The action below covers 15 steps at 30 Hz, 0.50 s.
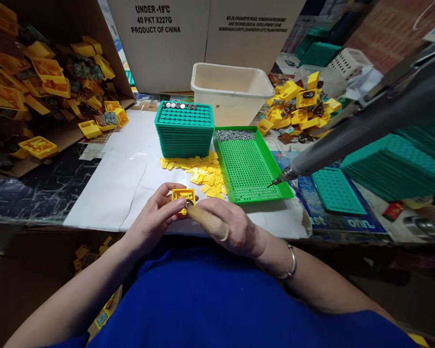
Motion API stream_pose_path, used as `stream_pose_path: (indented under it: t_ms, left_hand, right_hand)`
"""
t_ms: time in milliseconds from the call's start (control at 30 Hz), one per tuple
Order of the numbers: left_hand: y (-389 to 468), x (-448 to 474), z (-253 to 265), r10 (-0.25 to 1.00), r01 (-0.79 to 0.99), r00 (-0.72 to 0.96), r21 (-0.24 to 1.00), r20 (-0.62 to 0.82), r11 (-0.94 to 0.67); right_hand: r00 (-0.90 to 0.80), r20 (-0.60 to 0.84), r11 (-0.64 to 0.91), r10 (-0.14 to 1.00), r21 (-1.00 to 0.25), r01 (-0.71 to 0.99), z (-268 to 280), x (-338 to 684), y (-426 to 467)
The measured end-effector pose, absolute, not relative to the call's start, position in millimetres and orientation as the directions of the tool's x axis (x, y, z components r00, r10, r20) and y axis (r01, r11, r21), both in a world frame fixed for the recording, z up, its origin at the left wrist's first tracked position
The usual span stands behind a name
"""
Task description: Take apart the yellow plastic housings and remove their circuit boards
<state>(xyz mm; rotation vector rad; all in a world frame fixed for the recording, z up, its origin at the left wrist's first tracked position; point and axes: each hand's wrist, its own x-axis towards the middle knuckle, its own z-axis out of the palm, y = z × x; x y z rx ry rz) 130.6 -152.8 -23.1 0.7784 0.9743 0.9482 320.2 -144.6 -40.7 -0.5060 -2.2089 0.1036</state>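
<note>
My left hand (160,212) grips a small open yellow plastic case (179,194), thumb across its near side and fingers behind it. Against the case, my right hand (235,224) is closed, with a pale beige finger cover (209,223) on its thumb. The tip of that thumb presses on a small round metal disc (189,203) at the case's lower right. My right fingers are curled and partly hidden behind the thumb. Just beyond my hands lie many flat yellow plastic pieces (207,178) in a loose heap.
A teal tray stack (184,137) carries a row of round silver discs (176,105). Right of it lies a green perforated tray (246,164) with small screws. An electric screwdriver (311,157) hangs over its right edge. Yellow cases fill a carton (39,82) at left; a cream bin (232,87) stands behind.
</note>
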Motion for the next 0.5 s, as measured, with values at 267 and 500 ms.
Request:
stream_pose_path:
  t_ms: [267, 500]
  left_hand:
    - [-154.9, 132.9, -27.0, 0.935, -0.267, 0.243, 0.909, -0.258, 0.320]
    - [-156.9, 134.7, -32.8, 0.948, -0.263, 0.232, 0.925, -0.217, 0.275]
  right_hand:
    - [-0.560, 0.756, 0.932, 0.339, -0.189, 0.309, -43.9, 318.5, -145.1]
    - [-0.576, 0.677, 0.885, 0.458, -0.285, 0.368, -43.0, 319.4, -138.6]
